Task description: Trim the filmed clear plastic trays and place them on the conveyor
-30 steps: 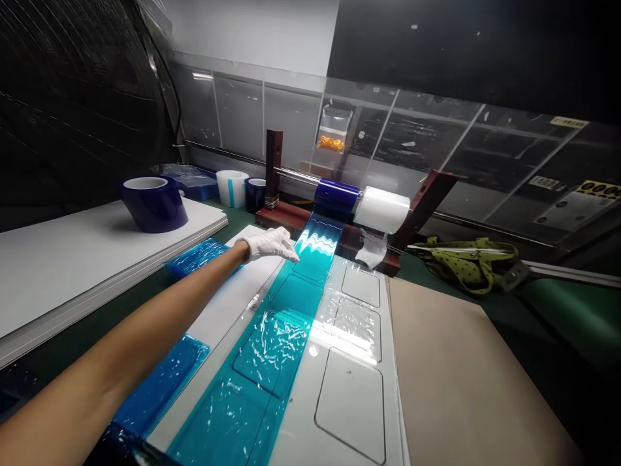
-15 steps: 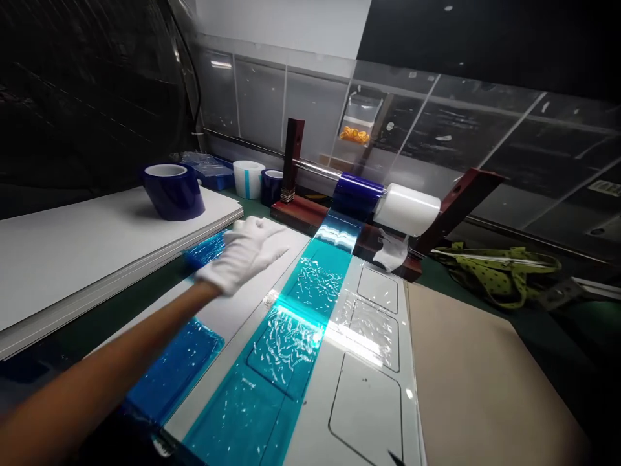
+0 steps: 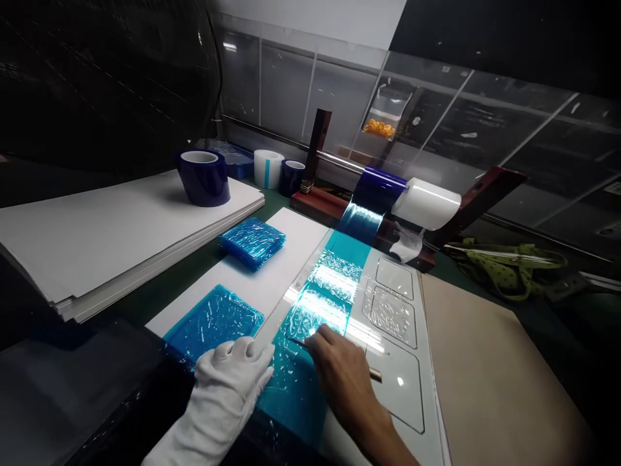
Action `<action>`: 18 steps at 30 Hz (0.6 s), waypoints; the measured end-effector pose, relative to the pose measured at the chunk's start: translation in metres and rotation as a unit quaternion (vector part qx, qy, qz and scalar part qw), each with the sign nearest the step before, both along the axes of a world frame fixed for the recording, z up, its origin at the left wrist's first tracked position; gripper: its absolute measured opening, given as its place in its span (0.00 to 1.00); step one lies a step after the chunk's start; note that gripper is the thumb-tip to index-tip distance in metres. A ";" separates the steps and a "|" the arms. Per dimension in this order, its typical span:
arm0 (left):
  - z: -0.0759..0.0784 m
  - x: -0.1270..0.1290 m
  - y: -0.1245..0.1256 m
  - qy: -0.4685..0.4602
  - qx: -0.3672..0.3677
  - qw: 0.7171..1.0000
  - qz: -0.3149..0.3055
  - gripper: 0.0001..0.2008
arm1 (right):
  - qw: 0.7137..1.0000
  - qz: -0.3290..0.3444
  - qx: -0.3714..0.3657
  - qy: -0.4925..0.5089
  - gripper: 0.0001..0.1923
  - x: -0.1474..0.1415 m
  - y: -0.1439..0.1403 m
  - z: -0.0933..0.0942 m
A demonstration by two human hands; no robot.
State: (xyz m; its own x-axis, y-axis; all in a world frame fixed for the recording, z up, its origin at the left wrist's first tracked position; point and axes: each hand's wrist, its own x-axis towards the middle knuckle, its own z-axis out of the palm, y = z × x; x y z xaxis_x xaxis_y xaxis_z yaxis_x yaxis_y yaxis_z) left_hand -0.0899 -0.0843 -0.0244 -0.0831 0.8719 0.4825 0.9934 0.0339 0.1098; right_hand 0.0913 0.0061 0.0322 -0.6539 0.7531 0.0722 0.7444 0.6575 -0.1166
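Note:
My left hand (image 3: 228,382), in a white glove, lies flat with fingers spread on the near end of the blue film strip (image 3: 320,298). The strip runs from a dark blue roll (image 3: 376,188) on a rod down over a white template board (image 3: 402,336) with rounded rectangular cut-outs. My bare right hand (image 3: 339,369) grips a thin blade-like tool (image 3: 303,343) whose tip rests on the film. A cut blue film piece (image 3: 213,320) lies left of my gloved hand.
A stack of cut blue pieces (image 3: 253,241) sits on a white sheet. White boards (image 3: 97,226) at left carry a blue tape roll (image 3: 204,176). More rolls (image 3: 269,168) stand at the back. A brown board (image 3: 490,382) lies right, green straps (image 3: 504,265) behind it.
My left hand pulled back from the far end of the film near the roll to its near end. My right hand came into view with the tool. The camera dipped nearer.

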 end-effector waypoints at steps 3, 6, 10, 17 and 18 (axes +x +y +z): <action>0.003 0.003 -0.001 0.030 -0.001 1.000 -0.006 0.05 | 1.000 0.011 0.016 -0.023 0.12 -0.024 0.005 0.003; 0.005 0.003 -0.001 0.036 0.009 0.999 -0.010 0.06 | 0.999 0.014 0.021 -0.036 0.13 -0.033 0.007 0.003; 0.007 -0.007 -0.013 -0.065 0.005 0.997 0.049 0.12 | 0.998 0.005 0.014 -0.058 0.13 -0.010 0.003 0.001; 0.003 -0.028 -0.063 -0.473 -0.257 0.822 0.186 0.27 | 0.991 -0.049 -0.017 -0.120 0.15 0.088 -0.022 0.000; 0.000 -0.026 -0.064 -0.509 -0.287 0.789 0.189 0.28 | 0.989 -0.060 -0.023 -0.131 0.15 0.101 -0.027 0.000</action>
